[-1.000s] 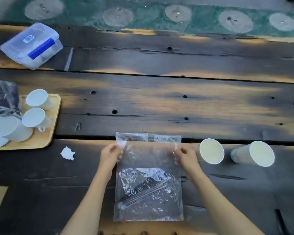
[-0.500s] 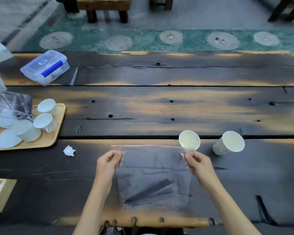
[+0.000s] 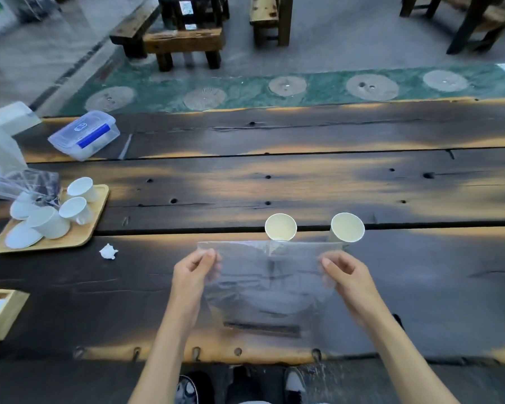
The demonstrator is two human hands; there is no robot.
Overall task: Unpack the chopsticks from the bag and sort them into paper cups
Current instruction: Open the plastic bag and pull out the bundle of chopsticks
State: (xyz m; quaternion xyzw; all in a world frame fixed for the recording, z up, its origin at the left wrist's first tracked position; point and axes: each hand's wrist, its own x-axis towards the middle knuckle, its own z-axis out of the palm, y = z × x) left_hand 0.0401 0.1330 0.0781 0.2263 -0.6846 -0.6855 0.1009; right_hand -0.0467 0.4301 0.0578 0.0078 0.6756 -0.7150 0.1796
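A clear plastic bag (image 3: pixel 270 282) hangs upright above the near part of the dark wooden table (image 3: pixel 303 185). My left hand (image 3: pixel 194 272) pinches its upper left corner and my right hand (image 3: pixel 344 275) pinches its upper right corner. Dark chopsticks (image 3: pixel 261 328) lie across the bottom of the bag, blurred. Two empty paper cups stand just behind the bag's top edge: one (image 3: pixel 280 227) near the middle, the other (image 3: pixel 347 227) to its right.
A wooden tray (image 3: pixel 96 217) with several white cups and saucers sits at the left, beside crumpled plastic (image 3: pixel 21 182). A clear lidded box (image 3: pixel 85 134) lies at the far left. A paper scrap (image 3: pixel 108 252) lies by the tray. Wooden benches stand beyond the table.
The bag has come up off the table and now hangs stretched between both hands. The chopsticks have slid to its bottom. My view has tilted up, showing more of the floor.
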